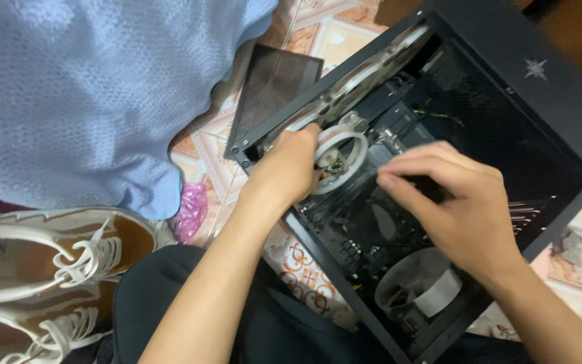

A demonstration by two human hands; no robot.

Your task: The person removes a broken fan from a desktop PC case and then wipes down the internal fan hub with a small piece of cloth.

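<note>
While we look down past our own forearms, the surface below is a tiled floor (318, 34) with a pale, ornate orange-and-cream pattern, showing at twelve o'clock and again in patches at five and three o'clock around the black computer case (527, 87) that lies open on its side across the right half of the view. Our left hand (289, 168) reaches in from six o'clock, fingers curled down onto the edge of a white ring-shaped fan (342, 156) near the case's upper-left wall; how firmly it grips the ring we cannot tell, as the fingertips are tucked behind it. Our right hand (456, 199) hovers at three o'clock over the dark board inside, fingers loosely bent and half closed, blurred, and we cannot tell whether it holds anything. A second pale fan (419, 286) sits at the case's lower end, toward five o'clock. Leaning beside the case at eleven o'clock is a dark flat panel (271, 94). A light blue knitted blanket (89, 94) fills the ten o'clock corner, a crumpled pink plastic bag (190, 212) lies just beneath its hem, and a pair of white-laced tan shoes (55, 269) rests at eight o'clock beside our dark-trousered knee (163, 296).
</note>
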